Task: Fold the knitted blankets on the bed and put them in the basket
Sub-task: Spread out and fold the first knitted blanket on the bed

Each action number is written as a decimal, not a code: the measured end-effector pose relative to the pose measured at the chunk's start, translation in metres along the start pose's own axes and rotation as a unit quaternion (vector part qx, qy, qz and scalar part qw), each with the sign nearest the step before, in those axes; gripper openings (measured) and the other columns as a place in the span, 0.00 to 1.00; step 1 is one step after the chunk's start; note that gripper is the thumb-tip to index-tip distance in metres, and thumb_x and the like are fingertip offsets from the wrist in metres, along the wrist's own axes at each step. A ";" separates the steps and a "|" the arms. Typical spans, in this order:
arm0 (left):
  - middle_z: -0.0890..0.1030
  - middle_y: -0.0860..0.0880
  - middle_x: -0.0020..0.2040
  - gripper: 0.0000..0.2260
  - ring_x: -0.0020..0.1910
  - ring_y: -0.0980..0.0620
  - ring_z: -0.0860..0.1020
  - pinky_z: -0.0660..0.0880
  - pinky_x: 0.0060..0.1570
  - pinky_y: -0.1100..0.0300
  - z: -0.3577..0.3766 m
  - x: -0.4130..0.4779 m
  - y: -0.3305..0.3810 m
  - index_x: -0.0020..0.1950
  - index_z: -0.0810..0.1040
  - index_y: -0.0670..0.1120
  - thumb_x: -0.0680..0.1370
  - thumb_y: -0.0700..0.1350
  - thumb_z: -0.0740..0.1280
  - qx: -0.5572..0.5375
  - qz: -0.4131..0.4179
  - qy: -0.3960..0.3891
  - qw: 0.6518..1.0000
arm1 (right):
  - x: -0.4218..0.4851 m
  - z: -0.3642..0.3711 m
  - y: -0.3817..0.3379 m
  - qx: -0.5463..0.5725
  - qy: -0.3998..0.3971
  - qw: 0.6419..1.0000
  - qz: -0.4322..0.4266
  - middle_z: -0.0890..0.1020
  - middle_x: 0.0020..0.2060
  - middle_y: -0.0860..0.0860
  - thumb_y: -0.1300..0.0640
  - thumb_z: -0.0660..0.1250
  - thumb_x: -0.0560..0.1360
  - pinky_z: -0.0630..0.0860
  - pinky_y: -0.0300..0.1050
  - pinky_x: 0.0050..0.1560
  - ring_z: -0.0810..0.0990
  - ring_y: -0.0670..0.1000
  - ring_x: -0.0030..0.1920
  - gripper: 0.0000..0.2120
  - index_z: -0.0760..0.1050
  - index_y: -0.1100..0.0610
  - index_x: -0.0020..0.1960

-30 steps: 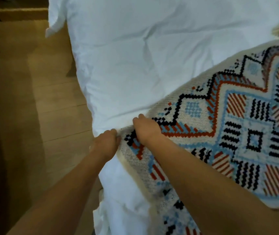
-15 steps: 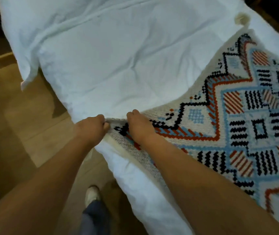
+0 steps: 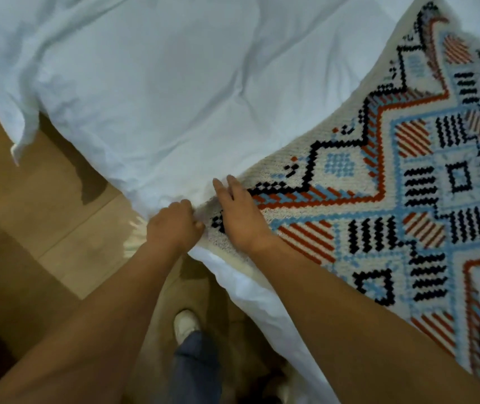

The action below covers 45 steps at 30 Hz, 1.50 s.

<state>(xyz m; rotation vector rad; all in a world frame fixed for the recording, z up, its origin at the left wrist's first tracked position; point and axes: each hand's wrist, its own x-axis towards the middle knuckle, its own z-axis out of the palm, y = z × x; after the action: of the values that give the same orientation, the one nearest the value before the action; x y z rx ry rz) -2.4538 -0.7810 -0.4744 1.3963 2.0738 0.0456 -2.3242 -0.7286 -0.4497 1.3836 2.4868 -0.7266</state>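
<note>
A knitted blanket (image 3: 393,182) with a cream ground and black, red and light-blue geometric pattern lies spread across the right side of the bed. Its near-left corner sits at the bed's edge. My left hand (image 3: 173,227) pinches that corner with curled fingers. My right hand (image 3: 237,217) lies flat on the blanket just beside it, fingers straight and pointing away from me, pressing the fabric down. No basket is in view.
A white duvet (image 3: 174,91) covers the bed and hangs over its left edge. Wooden floor (image 3: 43,205) runs along the left. My leg and a white shoe (image 3: 184,325) stand on the floor close to the bed's side.
My right hand has gone from curled on the blanket's edge to lying flat with straight fingers. The view has swung right, and my left hand keeps its hold on the corner.
</note>
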 end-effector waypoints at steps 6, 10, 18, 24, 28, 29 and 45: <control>0.73 0.41 0.57 0.19 0.56 0.41 0.72 0.69 0.51 0.50 -0.007 -0.010 0.023 0.62 0.68 0.41 0.76 0.51 0.62 0.032 0.027 0.021 0.999 | -0.026 0.001 0.005 0.043 0.000 0.999 -0.008 0.43 0.76 0.53 0.68 0.59 0.75 0.75 0.52 0.53 0.64 0.60 0.69 0.36 0.44 0.52 0.76; 0.71 0.41 0.61 0.20 0.59 0.41 0.70 0.67 0.53 0.50 -0.024 -0.016 0.049 0.66 0.65 0.42 0.77 0.50 0.61 0.061 0.043 0.018 0.997 | -0.051 -0.015 0.019 0.045 -0.010 0.998 0.038 0.48 0.76 0.53 0.62 0.57 0.78 0.69 0.51 0.63 0.60 0.58 0.71 0.30 0.48 0.55 0.76; 0.73 0.41 0.59 0.17 0.57 0.41 0.72 0.68 0.51 0.50 -0.049 -0.033 0.144 0.64 0.68 0.42 0.79 0.50 0.57 0.095 0.129 0.058 0.985 | -0.107 -0.086 0.064 0.047 0.049 0.994 0.085 0.69 0.60 0.57 0.60 0.54 0.79 0.69 0.50 0.57 0.69 0.57 0.59 0.13 0.66 0.62 0.62; 0.74 0.42 0.58 0.16 0.56 0.42 0.72 0.68 0.49 0.52 -0.051 -0.007 0.196 0.64 0.67 0.43 0.79 0.50 0.57 0.089 0.162 0.057 0.981 | -0.098 -0.119 0.104 0.048 0.075 0.990 0.113 0.71 0.56 0.57 0.58 0.53 0.80 0.64 0.43 0.49 0.70 0.56 0.55 0.10 0.69 0.61 0.57; 0.73 0.42 0.57 0.16 0.55 0.42 0.72 0.66 0.47 0.53 -0.051 0.045 0.214 0.63 0.66 0.42 0.79 0.49 0.57 0.070 0.154 0.046 0.985 | -0.050 -0.129 0.132 0.070 0.077 0.985 0.141 0.72 0.54 0.58 0.58 0.54 0.80 0.62 0.41 0.46 0.71 0.55 0.53 0.10 0.70 0.62 0.54; 0.73 0.42 0.57 0.15 0.55 0.42 0.72 0.66 0.47 0.53 -0.048 0.057 0.220 0.62 0.67 0.42 0.79 0.49 0.57 0.064 0.151 0.042 0.986 | -0.037 -0.131 0.140 0.078 0.076 0.982 0.156 0.72 0.53 0.58 0.57 0.54 0.80 0.63 0.41 0.46 0.71 0.55 0.52 0.10 0.70 0.62 0.54; 0.73 0.47 0.41 0.05 0.34 0.49 0.70 0.63 0.31 0.57 -0.027 0.168 0.237 0.51 0.67 0.42 0.79 0.42 0.55 0.047 0.177 0.002 0.983 | 0.141 -0.154 0.199 0.166 0.067 0.895 0.408 0.79 0.43 0.55 0.58 0.56 0.78 0.69 0.42 0.36 0.78 0.55 0.44 0.11 0.73 0.61 0.41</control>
<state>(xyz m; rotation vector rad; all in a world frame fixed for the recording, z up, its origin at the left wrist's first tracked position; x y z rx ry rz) -2.3125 -0.5265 -0.4475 1.8104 1.8261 0.0998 -2.2246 -0.4586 -0.4381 2.4139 1.6040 -0.8698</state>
